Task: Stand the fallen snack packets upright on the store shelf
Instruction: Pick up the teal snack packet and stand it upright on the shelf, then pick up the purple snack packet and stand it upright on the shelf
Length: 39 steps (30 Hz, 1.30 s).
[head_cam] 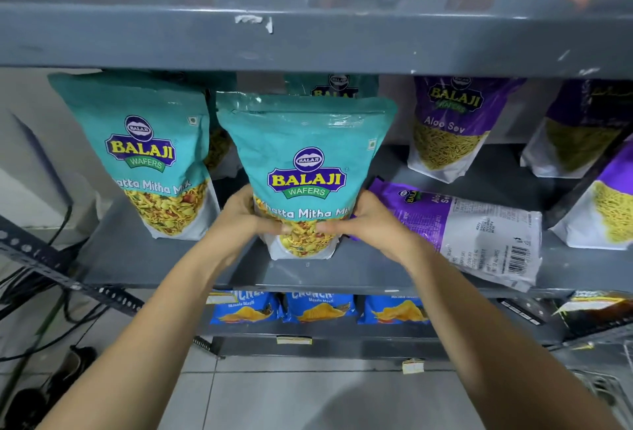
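A teal Khatta Mitha Mix packet (306, 155) stands upright at the middle of the grey shelf (164, 258). My left hand (245, 213) grips its lower left side and my right hand (370, 220) grips its lower right side. Just to the right, a purple Aloo Sev packet (479, 231) lies flat on the shelf with its back label up. Another teal packet (144, 152) stands upright at the left. Purple Aloo Sev packets stand at the back right (448, 128) and far right (603, 203).
The shelf board above (308, 22) hangs low over the packet tops. More teal packets (337, 85) stand behind. Blue chip bags (320, 308) fill the shelf below. Cables and a slotted metal bar (51, 268) lie at the left over the tiled floor.
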Available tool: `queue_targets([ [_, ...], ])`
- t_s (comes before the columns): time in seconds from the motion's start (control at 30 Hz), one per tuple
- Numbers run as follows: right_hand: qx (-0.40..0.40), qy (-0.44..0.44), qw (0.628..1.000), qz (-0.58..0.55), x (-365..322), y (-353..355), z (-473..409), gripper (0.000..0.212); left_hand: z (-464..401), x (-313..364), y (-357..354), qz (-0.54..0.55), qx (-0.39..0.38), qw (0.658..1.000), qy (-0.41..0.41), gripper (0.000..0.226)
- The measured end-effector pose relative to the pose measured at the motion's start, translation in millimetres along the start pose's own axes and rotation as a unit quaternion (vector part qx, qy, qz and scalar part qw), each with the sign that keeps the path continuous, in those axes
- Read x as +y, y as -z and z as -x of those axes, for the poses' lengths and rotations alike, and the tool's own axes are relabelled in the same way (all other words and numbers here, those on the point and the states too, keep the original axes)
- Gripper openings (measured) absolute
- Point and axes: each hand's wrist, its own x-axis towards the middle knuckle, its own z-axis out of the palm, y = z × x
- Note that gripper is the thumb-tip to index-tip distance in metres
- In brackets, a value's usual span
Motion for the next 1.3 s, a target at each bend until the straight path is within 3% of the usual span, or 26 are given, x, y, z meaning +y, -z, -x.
queue_targets([
  [0.17,0.100,0.142,0.966,-0.192,-67.2,6.0,-3.4,0.018,-4.0,59.9,-9.9,0.093,0.083,0.990,-0.063,0.035],
  [0.23,0.147,0.185,0.941,-0.242,-88.8,12.2,-2.6,0.014,-5.7,72.6,-13.4,0.113,0.121,0.983,-0.078,0.033],
  [0.3,0.167,0.194,0.932,-0.257,-94.3,21.8,2.9,0.011,-0.8,71.9,-21.0,0.092,0.172,0.975,-0.109,0.046],
  [0.37,0.162,0.169,0.948,-0.214,-87.0,36.1,13.0,0.007,13.5,58.2,-30.2,0.007,0.269,0.951,-0.149,0.054],
  [0.47,0.194,0.097,0.976,-0.021,-57.5,77.9,29.3,0.012,35.9,23.6,-42.6,-0.129,0.387,0.899,-0.160,0.041],
  [0.6,0.203,-0.037,0.938,0.277,-15.0,160.2,46.9,0.021,52.8,-23.4,-94.6,-0.190,0.325,0.922,-0.094,0.039],
  [0.67,0.129,-0.106,0.874,0.456,-10.9,197.6,47.0,0.027,53.3,-41.2,-138.3,-0.229,0.270,0.934,-0.057,0.042],
  [0.73,0.028,-0.136,0.846,0.514,-14.2,224.0,44.6,0.026,48.6,-53.5,-182.8,-0.247,0.167,0.954,0.027,0.041],
  [0.83,-0.043,-0.182,0.880,0.436,-13.6,242.7,46.9,0.018,34.4,-55.7,-236.7,-0.118,0.045,0.974,0.186,0.049],
  [0.93,-0.057,-0.264,0.916,0.298,-4.8,246.1,53.9,0.035,14.6,-45.8,-267.7,0.072,0.057,0.963,0.252,0.049],
  [1.0,-0.032,-0.244,0.939,0.239,-2.3,245.3,63.6,0.029,2.0,-40.8,-282.1,0.127,0.072,0.952,0.270,0.047],
  [1.13,0.036,-0.169,0.952,0.251,7.9,248.2,79.2,0.047,-8.7,-40.2,-300.3,0.115,0.115,0.958,0.235,0.030],
  [1.3,0.122,-0.054,0.987,0.092,18.4,252.9,99.1,0.068,-9.5,-21.6,-289.0,-0.023,0.164,0.985,0.052,0.038],
])
